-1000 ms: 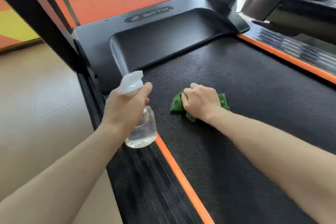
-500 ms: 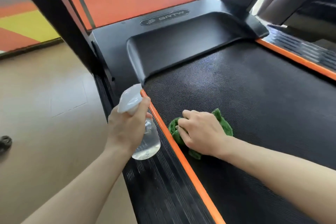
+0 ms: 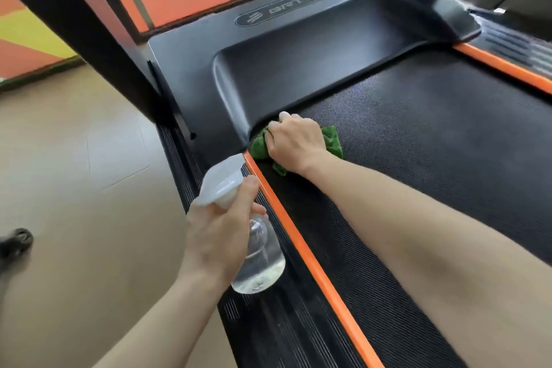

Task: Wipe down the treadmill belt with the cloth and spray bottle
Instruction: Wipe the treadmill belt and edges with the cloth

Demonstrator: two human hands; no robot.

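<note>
The black textured treadmill belt (image 3: 433, 158) fills the right half of the view. My right hand (image 3: 294, 142) presses a crumpled green cloth (image 3: 332, 140) onto the belt's front left corner, right under the motor cover's lip. My left hand (image 3: 221, 233) grips a clear spray bottle (image 3: 260, 263) with a white trigger head, held above the left side rail with the nozzle aimed forward. Some liquid sits in the bottle's base.
The black motor cover (image 3: 298, 48) rises ahead of the belt. Orange strips (image 3: 301, 248) edge the belt on both sides, with a ribbed side rail (image 3: 277, 326) on the left. A black upright (image 3: 77, 24) slants at upper left. Tan floor (image 3: 74, 188) lies to the left, with a small dark wheel (image 3: 18, 242).
My right hand slid the cloth back toward the belt's left edge, then forward into the front left corner by the motor cover. The bottle stayed in my left hand over the left rail.
</note>
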